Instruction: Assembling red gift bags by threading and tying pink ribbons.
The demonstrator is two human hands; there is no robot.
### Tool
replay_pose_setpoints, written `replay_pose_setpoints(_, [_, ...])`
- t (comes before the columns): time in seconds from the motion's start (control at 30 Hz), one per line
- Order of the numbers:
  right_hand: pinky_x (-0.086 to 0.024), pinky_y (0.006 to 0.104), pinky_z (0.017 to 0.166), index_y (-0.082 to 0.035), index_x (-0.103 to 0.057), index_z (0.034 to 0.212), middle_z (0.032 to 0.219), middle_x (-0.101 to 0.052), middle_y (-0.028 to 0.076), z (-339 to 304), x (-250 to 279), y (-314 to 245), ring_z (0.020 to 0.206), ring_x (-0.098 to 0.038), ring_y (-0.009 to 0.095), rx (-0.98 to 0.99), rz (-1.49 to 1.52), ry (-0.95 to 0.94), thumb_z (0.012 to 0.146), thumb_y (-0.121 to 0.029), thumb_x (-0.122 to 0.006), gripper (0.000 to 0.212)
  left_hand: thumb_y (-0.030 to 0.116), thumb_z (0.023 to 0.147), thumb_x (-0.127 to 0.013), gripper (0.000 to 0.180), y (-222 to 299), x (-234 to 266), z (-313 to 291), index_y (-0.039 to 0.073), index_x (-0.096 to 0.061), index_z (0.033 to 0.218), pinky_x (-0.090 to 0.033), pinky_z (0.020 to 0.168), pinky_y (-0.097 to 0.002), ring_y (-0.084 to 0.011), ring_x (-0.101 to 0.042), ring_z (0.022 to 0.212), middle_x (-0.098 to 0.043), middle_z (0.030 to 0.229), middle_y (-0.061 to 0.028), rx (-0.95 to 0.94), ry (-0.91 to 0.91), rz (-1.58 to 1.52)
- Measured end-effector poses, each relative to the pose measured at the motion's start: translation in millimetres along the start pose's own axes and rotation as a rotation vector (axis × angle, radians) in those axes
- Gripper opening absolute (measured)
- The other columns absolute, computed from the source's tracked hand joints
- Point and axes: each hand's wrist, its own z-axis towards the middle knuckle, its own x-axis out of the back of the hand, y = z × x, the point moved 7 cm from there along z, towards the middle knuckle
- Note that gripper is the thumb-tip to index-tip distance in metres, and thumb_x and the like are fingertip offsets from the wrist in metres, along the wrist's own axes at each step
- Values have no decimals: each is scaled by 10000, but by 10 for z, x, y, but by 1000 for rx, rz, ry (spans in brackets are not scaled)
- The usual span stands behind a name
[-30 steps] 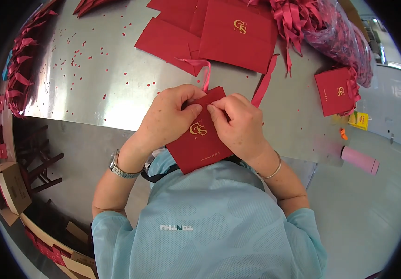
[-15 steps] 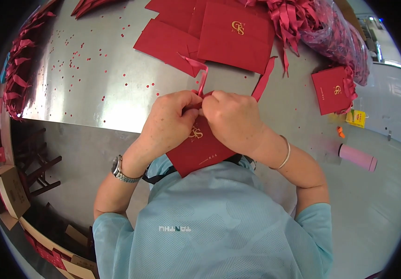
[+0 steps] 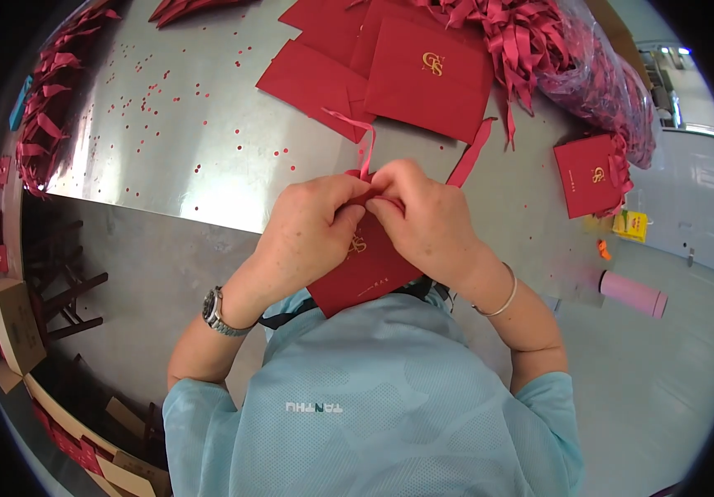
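A red paper gift bag (image 3: 365, 277) with gold lettering leans against my waist, at the table's near edge. Its top edge is pinched from the left by my left hand (image 3: 311, 232), thumb and fingers closed. My right hand (image 3: 431, 219) is closed in a pinch at the same edge, close beside the left. A pinkish-red ribbon (image 3: 369, 141) rises from between both hands and bends over the table. Fingertips hide where ribbon and bag meet. Another ribbon length (image 3: 471, 153) shows just beyond my right hand.
Flat red bags (image 3: 427, 79) lie ahead on the metal table (image 3: 200, 195), among scattered red paper dots. Bundled ribbons (image 3: 523, 41) and a plastic sack (image 3: 597, 74) are at far right. A ribboned bag (image 3: 585, 178), yellow packet (image 3: 630, 225) and pink bottle (image 3: 634, 294) are rightward.
My right hand has turned, its thumb now showing in a pinch at the bag's top edge. The upright ribbon has shifted slightly. The whole view has swung a little.
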Motion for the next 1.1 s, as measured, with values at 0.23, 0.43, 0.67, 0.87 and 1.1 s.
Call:
replay_pose_setpoints(0.23, [-508, 334, 553, -46, -586, 971, 758, -657, 113, -134, 120, -146, 629, -663, 253, 194, 71, 53, 801, -46, -708, 209, 71, 947, -548, 181, -5, 125, 34, -28, -659, 1051, -516, 725, -300, -180, -656, 791, -697, 866, -124, 170, -149, -254])
replay_pose_setpoints(0.43, [-499, 293, 532, -42, -582, 894, 725, -646, 95, -174, 152, -108, 613, -660, 200, 176, 137, 14, 781, -28, -715, 175, 61, 918, -567, 178, -61, -63, 181, -2, -701, 1015, -516, 808, -302, -152, -660, 890, -715, 924, -91, 269, -511, -269])
replay_pose_setpoints(0.67, [-475, 390, 578, -72, -540, 948, 728, -649, 67, -113, 103, 104, 669, -649, 275, -27, 159, -204, 785, -141, -694, 235, 62, 893, -605, 101, 101, -27, 217, -28, -650, 888, -547, 705, -323, -175, -686, 795, -672, 794, -95, -91, -245, 193])
replay_pose_setpoints(0.87, [-484, 406, 618, -61, -514, 1010, 790, -678, 92, -102, 33, 234, 732, -665, 284, -8, 175, -222, 801, -141, -681, 279, 75, 942, -560, 197, -504, 355, 126, -44, -559, 1099, -565, 558, -275, -165, -667, 647, -663, 851, -110, 554, 248, -575])
replay_pose_setpoints(1.1, [-498, 358, 641, -56, -527, 1037, 794, -671, 109, -128, 55, 284, 700, -645, 287, -77, 147, -212, 813, -93, -685, 277, 51, 815, -675, 94, 103, 282, -129, -11, -670, 885, -503, 760, -384, -334, -607, 879, -643, 927, -132, -96, 82, 279])
